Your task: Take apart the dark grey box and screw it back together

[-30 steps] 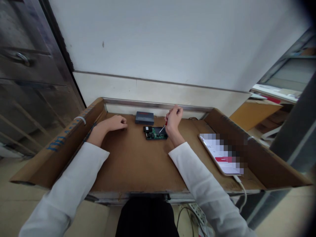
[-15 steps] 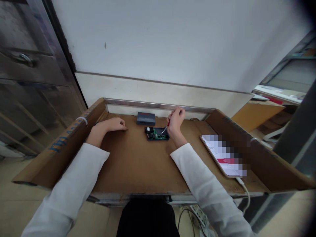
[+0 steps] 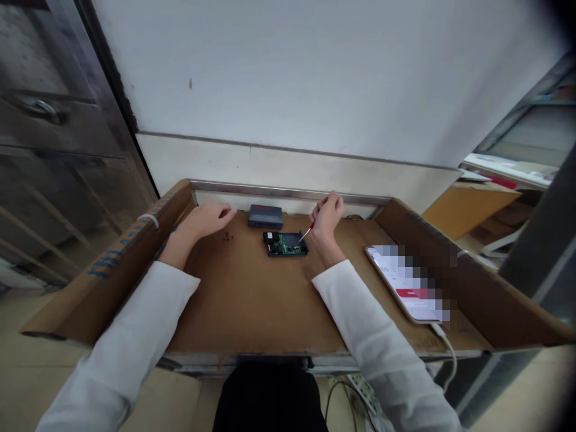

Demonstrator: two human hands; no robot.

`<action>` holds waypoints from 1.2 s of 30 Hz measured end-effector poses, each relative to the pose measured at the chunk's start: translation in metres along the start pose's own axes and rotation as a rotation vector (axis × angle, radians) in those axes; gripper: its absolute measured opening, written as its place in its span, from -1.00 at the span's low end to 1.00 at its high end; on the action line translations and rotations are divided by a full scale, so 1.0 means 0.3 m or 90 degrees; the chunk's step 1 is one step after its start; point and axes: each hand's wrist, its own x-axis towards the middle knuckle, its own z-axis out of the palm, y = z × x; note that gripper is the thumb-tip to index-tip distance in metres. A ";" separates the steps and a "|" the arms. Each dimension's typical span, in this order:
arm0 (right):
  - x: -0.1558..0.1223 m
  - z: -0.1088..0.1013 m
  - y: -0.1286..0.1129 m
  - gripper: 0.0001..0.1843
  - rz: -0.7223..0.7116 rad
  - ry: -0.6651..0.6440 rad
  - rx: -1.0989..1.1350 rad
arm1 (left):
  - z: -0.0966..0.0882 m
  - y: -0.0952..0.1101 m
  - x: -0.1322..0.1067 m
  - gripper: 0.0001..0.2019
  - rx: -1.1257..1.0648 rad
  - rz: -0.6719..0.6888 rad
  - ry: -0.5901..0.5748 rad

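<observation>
My right hand [image 3: 327, 215] is closed around a screwdriver [image 3: 307, 231] with a red handle and thin metal shaft. The shaft slants down to the left, its tip over the open casing of a small device [image 3: 288, 245]. A green circuit board and black ports show in that casing. My left hand [image 3: 210, 218] hovers at the left with fingertips pressed together; whatever they may hold is too small to make out. Just below it, several tiny dark screws [image 3: 228, 236] lie on the cardboard. A dark grey box-shaped cover [image 3: 265, 216] sits behind the device.
The cardboard work surface [image 3: 261, 306] has raised side flaps [image 3: 135, 252]. A phone [image 3: 402, 282] lies at the right with a white charging cable [image 3: 450, 354] running off the front edge. A tiled wall [image 3: 315, 165] stands behind.
My left hand has lifted away from the cardboard, slightly up and to the right, uncovering the small screws. My right hand has shifted a little right with the screwdriver.
</observation>
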 end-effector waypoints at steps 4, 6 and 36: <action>-0.012 -0.001 -0.011 -0.62 -0.011 -0.063 -0.002 | 0.059 0.125 -0.005 -0.60 -0.023 0.175 0.175; -0.023 0.001 -0.011 -0.59 -0.012 -0.102 -0.003 | 0.110 0.185 -0.007 -0.59 -0.057 0.271 0.153; -0.081 -0.008 0.019 -0.56 -0.013 -0.154 -0.020 | 0.204 0.220 0.018 -0.37 -0.061 0.373 -0.002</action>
